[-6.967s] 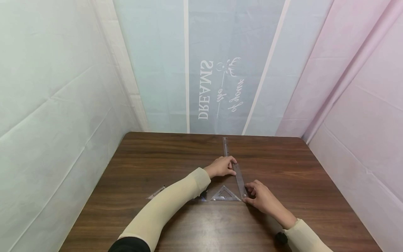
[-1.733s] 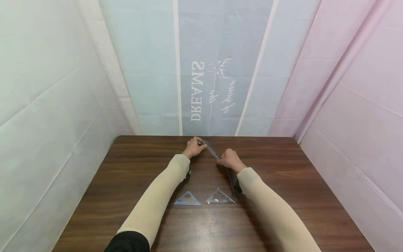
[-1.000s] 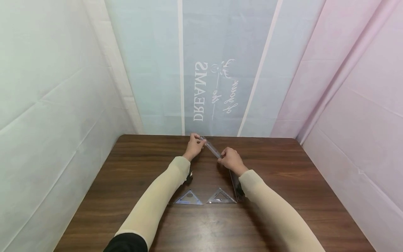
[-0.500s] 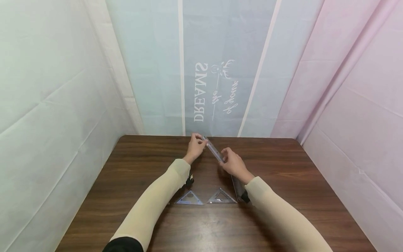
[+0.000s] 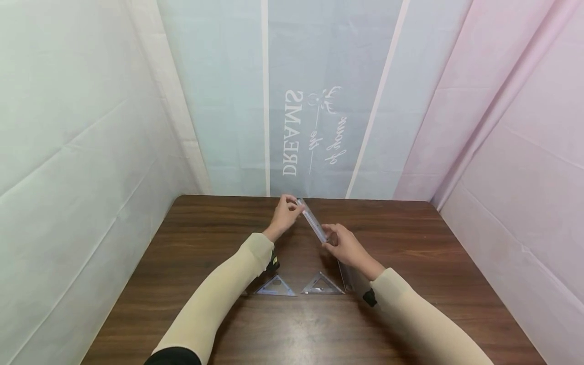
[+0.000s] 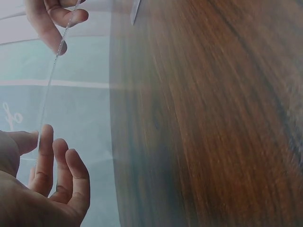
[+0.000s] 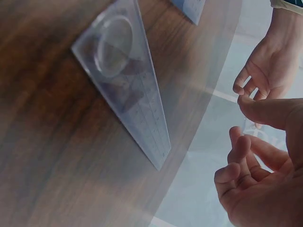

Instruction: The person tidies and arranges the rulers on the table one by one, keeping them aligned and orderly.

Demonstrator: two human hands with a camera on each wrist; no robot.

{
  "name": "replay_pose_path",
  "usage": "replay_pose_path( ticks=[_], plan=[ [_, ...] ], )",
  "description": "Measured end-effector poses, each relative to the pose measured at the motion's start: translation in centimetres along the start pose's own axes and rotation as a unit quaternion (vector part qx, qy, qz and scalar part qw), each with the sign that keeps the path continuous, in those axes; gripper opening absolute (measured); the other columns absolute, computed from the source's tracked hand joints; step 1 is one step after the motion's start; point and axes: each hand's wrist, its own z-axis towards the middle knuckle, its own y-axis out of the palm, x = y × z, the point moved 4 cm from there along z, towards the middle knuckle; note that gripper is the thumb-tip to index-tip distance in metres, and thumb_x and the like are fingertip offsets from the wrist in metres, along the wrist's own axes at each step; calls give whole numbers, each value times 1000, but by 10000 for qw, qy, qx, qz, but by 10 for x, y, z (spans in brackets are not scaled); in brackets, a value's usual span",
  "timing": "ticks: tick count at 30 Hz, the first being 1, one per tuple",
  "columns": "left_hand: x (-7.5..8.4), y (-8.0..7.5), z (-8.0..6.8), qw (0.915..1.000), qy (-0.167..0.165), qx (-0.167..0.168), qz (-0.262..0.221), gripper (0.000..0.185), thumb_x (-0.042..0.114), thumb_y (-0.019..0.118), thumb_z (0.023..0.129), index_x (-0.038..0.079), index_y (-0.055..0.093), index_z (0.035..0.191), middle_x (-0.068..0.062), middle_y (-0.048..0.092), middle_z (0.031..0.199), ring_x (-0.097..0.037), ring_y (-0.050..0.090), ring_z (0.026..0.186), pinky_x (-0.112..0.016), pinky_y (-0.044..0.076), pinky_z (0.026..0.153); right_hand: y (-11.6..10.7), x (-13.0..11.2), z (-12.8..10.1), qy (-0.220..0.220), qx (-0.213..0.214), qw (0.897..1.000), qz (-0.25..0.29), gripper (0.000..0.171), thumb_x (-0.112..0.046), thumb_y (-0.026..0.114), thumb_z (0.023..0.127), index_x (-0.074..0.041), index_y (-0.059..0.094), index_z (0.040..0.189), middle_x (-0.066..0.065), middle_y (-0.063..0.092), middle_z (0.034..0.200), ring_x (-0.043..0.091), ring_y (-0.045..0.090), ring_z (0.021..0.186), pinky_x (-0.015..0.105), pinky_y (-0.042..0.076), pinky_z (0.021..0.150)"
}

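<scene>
A clear straight ruler (image 5: 313, 221) slants between both hands above the table's far part. My left hand (image 5: 285, 215) pinches its far end between thumb and fingers. At the near end, my right hand (image 5: 344, 244) grips it with thumb and fingertips. In the left wrist view the ruler (image 6: 53, 71) appears as a thin edge, with the left hand (image 6: 52, 184) below and the right hand (image 6: 49, 19) above. A second clear ruler (image 7: 142, 104), with a round hole at one end, lies on the table under the right forearm, partly hidden in the head view.
Left of the lying ruler, a clear set square (image 5: 323, 292) and a blue-edged set square (image 5: 276, 293) lie side by side on the brown wooden table (image 5: 292, 329). The left sleeve covers the table farther left. A printed cloth (image 5: 315, 61) hangs behind the table's far edge.
Seven seconds ago both hands were at the ruler now lying by the set squares. Since then they have taken the farther ruler. Lately the right hand has drawn back toward the near right.
</scene>
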Motion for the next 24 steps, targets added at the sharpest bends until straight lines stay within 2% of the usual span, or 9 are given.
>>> replay_pose_path(
  ticks=[4, 8, 11, 17, 21, 24],
  plan=[
    [2, 3, -3, 9999, 35, -100, -83, 37, 19, 68, 108, 4, 46, 134, -30, 73, 116, -51, 69, 107, -40, 58, 83, -1, 0, -5, -84, 20, 10000, -15, 55, -3, 82, 94, 3, 62, 145, 9, 67, 106, 15, 59, 83, 29, 49, 70],
    [4, 6, -5, 9992, 36, -212, -328, 37, 14, 69, 107, 3, 46, 135, -30, 73, 116, -54, 68, 108, -56, 58, 94, -5, 0, -12, -131, 86, 9998, 97, 54, -2, 83, 93, 4, 63, 143, 9, 67, 108, 17, 63, 87, 30, 52, 71],
    [4, 10, -6, 9984, 105, -317, -457, 39, 11, 69, 107, 1, 47, 137, -29, 73, 114, -54, 69, 107, -60, 57, 96, -8, 1, -18, -154, 130, 9996, 204, 54, -1, 84, 92, 3, 64, 143, 10, 67, 109, 17, 63, 85, 30, 52, 70],
    [4, 15, -8, 9980, 328, -487, -214, 38, 13, 69, 107, 3, 55, 140, -28, 75, 109, -51, 71, 103, -56, 59, 92, -11, 3, -28, -233, 182, 9994, 185, 54, -2, 85, 91, 1, 67, 141, 8, 68, 106, 15, 60, 82, 28, 51, 68],
    [4, 17, -10, 9971, 435, -618, -28, 37, 16, 71, 106, 6, 57, 140, -22, 78, 108, -48, 72, 102, -44, 60, 86, -12, 3, -34, -256, 230, 9991, 265, 53, -2, 86, 90, 1, 68, 140, 6, 68, 105, 16, 61, 81, 27, 50, 67],
    [6, 18, -13, 9938, 568, -940, 181, 44, 17, 72, 106, 9, 55, 146, -16, 78, 113, -42, 73, 106, -35, 58, 82, -12, 4, -38, -253, 297, 9987, 319, 53, -3, 87, 90, 1, 69, 139, 6, 67, 102, 16, 61, 81, 26, 50, 68]
  ],
)
